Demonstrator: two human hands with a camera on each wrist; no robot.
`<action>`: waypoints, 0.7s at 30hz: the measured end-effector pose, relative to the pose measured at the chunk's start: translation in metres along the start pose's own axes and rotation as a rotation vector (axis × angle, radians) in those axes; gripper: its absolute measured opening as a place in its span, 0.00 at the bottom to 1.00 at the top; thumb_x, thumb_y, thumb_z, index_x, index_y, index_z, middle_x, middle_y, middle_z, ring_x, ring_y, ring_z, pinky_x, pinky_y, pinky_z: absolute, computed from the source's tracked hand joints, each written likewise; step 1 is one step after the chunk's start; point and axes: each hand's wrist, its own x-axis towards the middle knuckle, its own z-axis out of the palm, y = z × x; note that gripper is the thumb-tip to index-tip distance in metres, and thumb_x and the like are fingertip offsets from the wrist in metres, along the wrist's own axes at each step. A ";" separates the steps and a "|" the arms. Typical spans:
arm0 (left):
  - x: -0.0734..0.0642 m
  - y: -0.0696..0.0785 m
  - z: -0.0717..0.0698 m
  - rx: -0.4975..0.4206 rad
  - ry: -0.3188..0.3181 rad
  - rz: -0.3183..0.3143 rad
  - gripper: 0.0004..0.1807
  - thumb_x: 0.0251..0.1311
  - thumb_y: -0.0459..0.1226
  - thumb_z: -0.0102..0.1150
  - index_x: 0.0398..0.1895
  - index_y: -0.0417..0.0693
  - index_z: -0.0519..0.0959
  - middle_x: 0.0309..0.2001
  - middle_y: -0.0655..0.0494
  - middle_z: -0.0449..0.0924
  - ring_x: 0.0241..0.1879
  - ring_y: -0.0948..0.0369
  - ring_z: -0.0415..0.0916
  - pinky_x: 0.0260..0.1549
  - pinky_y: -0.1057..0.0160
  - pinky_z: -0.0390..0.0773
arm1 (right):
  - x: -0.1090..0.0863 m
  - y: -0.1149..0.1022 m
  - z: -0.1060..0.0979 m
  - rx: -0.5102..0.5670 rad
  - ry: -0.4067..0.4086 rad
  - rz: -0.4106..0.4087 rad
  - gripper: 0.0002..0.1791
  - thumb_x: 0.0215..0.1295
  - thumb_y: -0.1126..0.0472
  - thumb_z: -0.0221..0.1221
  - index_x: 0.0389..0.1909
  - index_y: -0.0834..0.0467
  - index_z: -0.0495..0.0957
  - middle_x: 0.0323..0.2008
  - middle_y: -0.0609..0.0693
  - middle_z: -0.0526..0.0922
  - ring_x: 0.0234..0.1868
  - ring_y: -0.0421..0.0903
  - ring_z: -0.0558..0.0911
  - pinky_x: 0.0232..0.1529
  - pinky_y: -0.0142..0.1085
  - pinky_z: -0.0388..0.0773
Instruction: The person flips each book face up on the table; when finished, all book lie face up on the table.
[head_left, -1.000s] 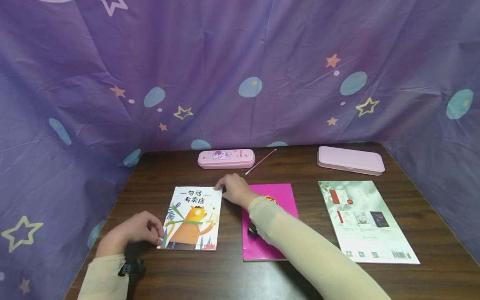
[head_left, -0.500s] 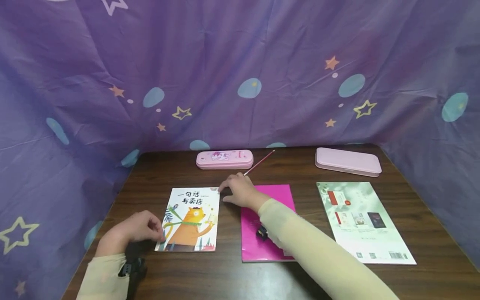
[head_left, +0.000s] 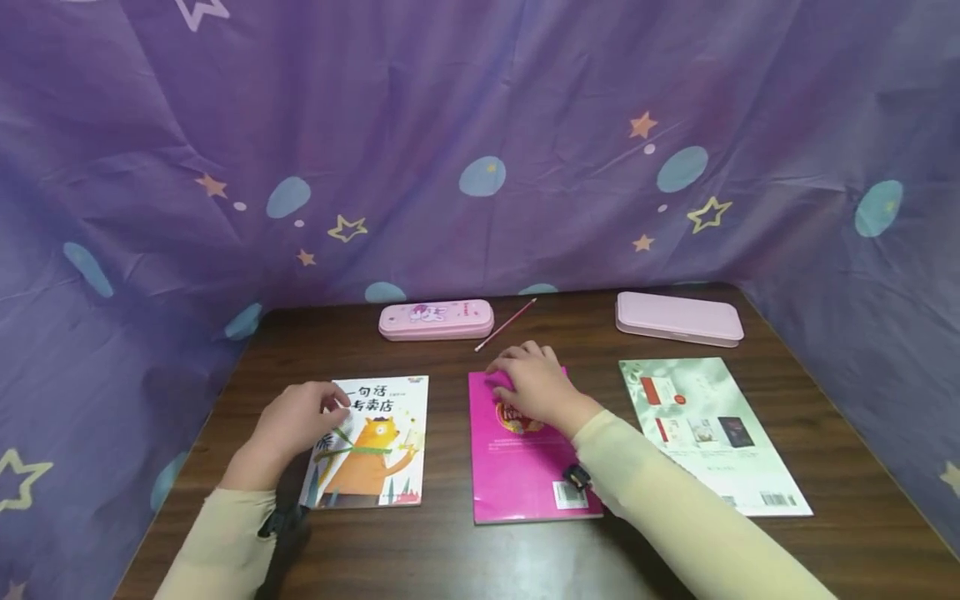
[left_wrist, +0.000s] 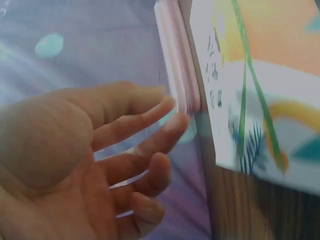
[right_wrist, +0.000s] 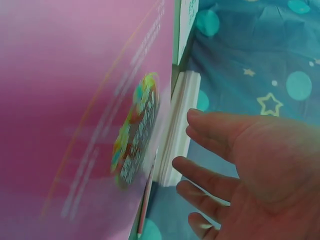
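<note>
My left hand [head_left: 296, 421] hovers over the upper left edge of a white picture book [head_left: 378, 442] with an orange bear on its cover. In the left wrist view its fingers [left_wrist: 145, 150] are loosely bent and hold nothing. Over the top of a bright pink book [head_left: 506, 475], my right hand [head_left: 540, 387] is spread, hiding part of the round emblem. The right wrist view shows relaxed, parted fingers [right_wrist: 205, 175] with nothing between them. Both books lie flat on the table.
A green-and-white book [head_left: 738, 467] lies to the right on the brown wooden table [head_left: 450, 554]. Along the back are a pink pencil case with a rabbit [head_left: 435, 319], a red pencil [head_left: 507, 323] and a plain pink case [head_left: 678, 317]. A purple curtain [head_left: 420, 125] hangs behind.
My right hand has left the white book's top right corner and moved right over the pink book. My left hand has risen from that book's lower left corner toward its upper left.
</note>
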 end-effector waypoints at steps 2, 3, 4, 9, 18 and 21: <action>0.005 0.008 0.004 0.009 0.003 0.007 0.13 0.62 0.41 0.65 0.48 0.48 0.86 0.38 0.52 0.87 0.32 0.58 0.77 0.27 0.60 0.72 | -0.004 0.005 -0.001 -0.017 0.006 -0.001 0.17 0.67 0.51 0.67 0.55 0.48 0.85 0.60 0.53 0.83 0.61 0.55 0.75 0.59 0.53 0.68; 0.007 0.012 0.007 0.017 0.003 0.018 0.13 0.63 0.41 0.65 0.49 0.48 0.85 0.39 0.53 0.87 0.31 0.59 0.76 0.27 0.61 0.72 | -0.006 0.007 0.000 -0.027 0.009 -0.006 0.16 0.67 0.51 0.67 0.55 0.48 0.85 0.60 0.53 0.83 0.62 0.55 0.76 0.60 0.54 0.68; 0.009 0.016 0.010 0.019 -0.004 0.036 0.14 0.63 0.41 0.65 0.50 0.48 0.85 0.39 0.53 0.87 0.31 0.59 0.76 0.27 0.61 0.72 | -0.008 0.010 0.000 -0.038 0.010 -0.008 0.16 0.68 0.51 0.67 0.55 0.48 0.85 0.60 0.53 0.83 0.62 0.56 0.75 0.60 0.54 0.67; 0.014 0.035 0.027 0.011 -0.040 0.162 0.11 0.63 0.40 0.66 0.46 0.49 0.85 0.36 0.57 0.87 0.31 0.62 0.78 0.30 0.60 0.76 | -0.017 0.027 0.001 -0.069 0.032 -0.010 0.15 0.68 0.52 0.66 0.54 0.48 0.85 0.59 0.54 0.84 0.61 0.56 0.76 0.59 0.54 0.68; 0.020 0.066 0.047 -0.008 -0.055 0.322 0.04 0.60 0.38 0.67 0.38 0.50 0.85 0.33 0.60 0.86 0.36 0.59 0.83 0.39 0.56 0.81 | -0.033 0.057 -0.002 -0.075 0.076 0.040 0.15 0.73 0.64 0.58 0.56 0.50 0.84 0.59 0.53 0.85 0.59 0.57 0.79 0.57 0.56 0.71; 0.020 0.076 0.051 -0.040 -0.063 0.356 0.04 0.60 0.38 0.68 0.37 0.51 0.85 0.33 0.60 0.86 0.38 0.58 0.83 0.42 0.55 0.82 | -0.038 0.066 -0.002 -0.062 0.073 0.050 0.16 0.72 0.65 0.58 0.56 0.52 0.84 0.59 0.54 0.85 0.59 0.58 0.80 0.55 0.56 0.72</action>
